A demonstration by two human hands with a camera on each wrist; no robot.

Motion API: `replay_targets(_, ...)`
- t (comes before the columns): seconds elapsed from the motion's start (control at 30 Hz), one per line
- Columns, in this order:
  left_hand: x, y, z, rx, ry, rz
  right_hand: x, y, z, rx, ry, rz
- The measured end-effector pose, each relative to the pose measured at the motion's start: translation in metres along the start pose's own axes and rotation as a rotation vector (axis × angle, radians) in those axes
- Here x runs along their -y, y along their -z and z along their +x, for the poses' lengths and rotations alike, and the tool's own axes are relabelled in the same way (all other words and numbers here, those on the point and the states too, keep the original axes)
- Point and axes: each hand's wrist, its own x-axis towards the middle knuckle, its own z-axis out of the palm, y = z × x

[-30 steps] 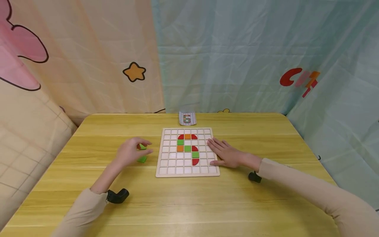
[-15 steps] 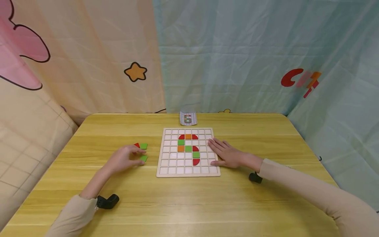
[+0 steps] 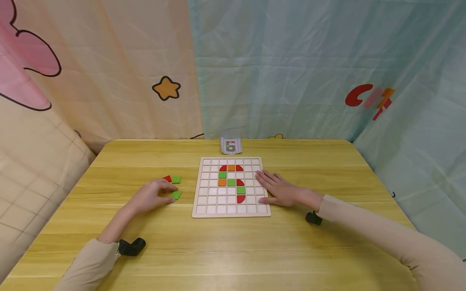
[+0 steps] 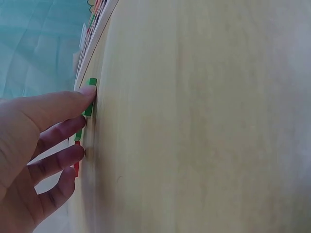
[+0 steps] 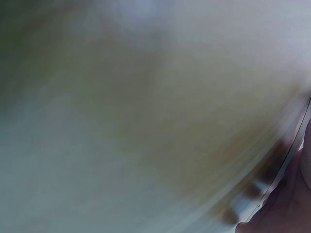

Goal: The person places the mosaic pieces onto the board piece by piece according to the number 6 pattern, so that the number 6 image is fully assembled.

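Note:
My left hand point(image 3: 151, 195) is low over the table, left of the board. Its thumb and index finger pinch the edges of a green square tile point(image 3: 176, 195), also visible as a green tile point(image 4: 91, 99) at the thumb tip in the left wrist view. Just beyond lie another green tile point(image 3: 176, 179) and a red tile point(image 3: 167, 178), partly hidden by the fingers. My right hand point(image 3: 278, 189) rests with straight, spread fingers on the right edge of the white grid board point(image 3: 207, 209). Red, orange and green tiles sit in several of the board's cells.
Behind the board lies a small card point(image 3: 231, 146) printed with a coloured figure on a grid. All of this is on a wooden table point(image 3: 233, 250). Patterned curtains point(image 3: 291, 72) hang beyond its far edge.
My left hand has moved down and left, from above the loose tiles to the nearer green one, so more of the other loose tiles shows. The right hand stays on the board.

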Motion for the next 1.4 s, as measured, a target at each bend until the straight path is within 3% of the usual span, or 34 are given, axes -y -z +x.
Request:
replay_targets(0.57, -0.0069, -0.0003, -0.0001, -0.045, 0.018, 0.108, 0.0022, 0.0029, -0.0016, -0.004, 0.008, 0.001)
replay_targets(0.93, -0.0037, -0.0006, 0.0033, -0.001, -0.014, 0.093, -0.0003, 0.0001, 0.0000, -0.001, 0.006, -0.007)
replay_targets(1.4, -0.0067, -0.0019, 0.0037, -0.019, -0.010, 0.082, 0.0016, 0.0014, -0.0007, 0.004, 0.003, -0.001)
